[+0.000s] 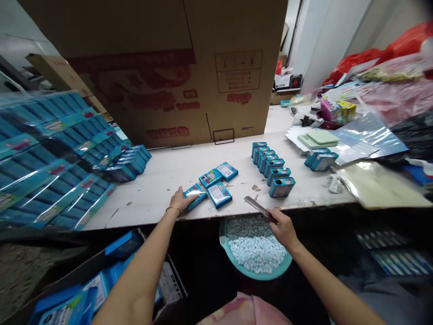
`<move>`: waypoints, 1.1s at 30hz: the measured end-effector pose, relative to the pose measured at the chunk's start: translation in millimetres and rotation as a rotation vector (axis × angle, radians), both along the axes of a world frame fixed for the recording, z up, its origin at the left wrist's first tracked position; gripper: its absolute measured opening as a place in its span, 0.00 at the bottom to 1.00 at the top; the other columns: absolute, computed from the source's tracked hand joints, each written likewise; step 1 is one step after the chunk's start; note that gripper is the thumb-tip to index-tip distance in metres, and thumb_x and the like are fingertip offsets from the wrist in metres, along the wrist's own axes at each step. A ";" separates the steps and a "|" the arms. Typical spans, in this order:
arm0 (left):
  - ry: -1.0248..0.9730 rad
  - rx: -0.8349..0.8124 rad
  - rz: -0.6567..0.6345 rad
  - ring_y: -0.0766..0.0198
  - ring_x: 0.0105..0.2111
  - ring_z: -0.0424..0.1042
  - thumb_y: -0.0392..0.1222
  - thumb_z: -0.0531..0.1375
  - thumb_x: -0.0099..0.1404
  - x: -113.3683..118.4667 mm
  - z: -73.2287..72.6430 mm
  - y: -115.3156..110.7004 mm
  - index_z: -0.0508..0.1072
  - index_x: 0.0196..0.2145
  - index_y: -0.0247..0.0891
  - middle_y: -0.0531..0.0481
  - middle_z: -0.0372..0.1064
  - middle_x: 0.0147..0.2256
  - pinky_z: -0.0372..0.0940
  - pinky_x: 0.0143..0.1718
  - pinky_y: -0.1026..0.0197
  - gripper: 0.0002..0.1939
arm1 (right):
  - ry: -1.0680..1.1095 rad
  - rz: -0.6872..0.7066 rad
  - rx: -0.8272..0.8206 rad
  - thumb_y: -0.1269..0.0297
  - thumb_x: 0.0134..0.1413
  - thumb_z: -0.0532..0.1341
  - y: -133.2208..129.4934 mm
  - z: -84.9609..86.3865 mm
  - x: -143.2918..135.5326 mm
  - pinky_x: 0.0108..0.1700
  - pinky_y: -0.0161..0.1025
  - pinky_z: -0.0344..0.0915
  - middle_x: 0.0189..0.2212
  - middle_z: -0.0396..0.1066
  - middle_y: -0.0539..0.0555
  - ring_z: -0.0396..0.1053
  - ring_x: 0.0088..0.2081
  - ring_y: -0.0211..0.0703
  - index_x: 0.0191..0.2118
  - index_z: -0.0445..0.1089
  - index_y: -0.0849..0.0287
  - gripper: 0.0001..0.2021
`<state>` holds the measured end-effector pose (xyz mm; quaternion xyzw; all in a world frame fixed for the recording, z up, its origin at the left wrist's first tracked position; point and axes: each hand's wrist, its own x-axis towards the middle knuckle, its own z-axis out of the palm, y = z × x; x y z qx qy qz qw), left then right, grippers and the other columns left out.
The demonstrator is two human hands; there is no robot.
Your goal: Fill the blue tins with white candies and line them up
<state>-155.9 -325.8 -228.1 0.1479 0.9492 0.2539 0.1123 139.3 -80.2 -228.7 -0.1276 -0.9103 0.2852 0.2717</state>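
Note:
My left hand (180,201) grips the left end of a small blue packet box (196,197) lying at the table's front edge, thumb across its top. Just beyond and to the right lie three similar flat boxes, one a printed blue box (210,178), close together. In my right hand (283,229) is a long, narrow metal tool (257,206) with a rounded tip, its exact kind unclear. It points up and left over the table edge. Below it, a turquoise basin (257,274) holds many small pale blue-white pieces. A row of upright blue boxes (273,166) stands right of the tool.
A large cardboard carton (169,99) stands at the back of the white table (162,176). Stacked wrapped display packs (43,167) fill the left. More blue boxes (77,298) sit in a container below left. Plastic bags (385,180) and a pale green case (318,137) lie right.

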 end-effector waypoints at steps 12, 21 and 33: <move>-0.348 0.954 -0.052 0.59 0.40 0.68 0.46 0.64 0.43 122.3 -14.1 -22.0 0.59 0.48 0.37 0.46 0.67 0.41 0.63 0.42 0.55 0.34 | -0.155 0.010 -0.584 0.58 0.46 0.57 -64.2 -36.3 79.2 0.38 0.41 0.64 0.32 0.71 0.55 0.67 0.34 0.44 0.38 0.69 0.61 0.15; -0.771 1.015 -0.211 0.58 0.42 0.67 0.44 0.63 0.47 242.5 -53.4 24.1 0.61 0.46 0.38 0.46 0.67 0.42 0.62 0.45 0.54 0.28 | 0.025 0.063 -1.138 0.58 0.35 0.64 -89.7 -19.7 35.4 0.37 0.38 0.62 0.28 0.69 0.50 0.66 0.33 0.40 0.35 0.67 0.60 0.17; -0.913 1.017 -0.122 0.51 0.50 0.60 0.53 0.62 0.45 270.8 -70.6 33.3 0.59 0.50 0.36 0.40 0.60 0.51 0.58 0.50 0.53 0.36 | -0.212 0.097 -1.071 0.50 0.53 0.48 -121.9 -16.6 62.2 0.21 0.30 0.51 0.16 0.54 0.44 0.51 0.17 0.31 0.40 0.66 0.62 0.21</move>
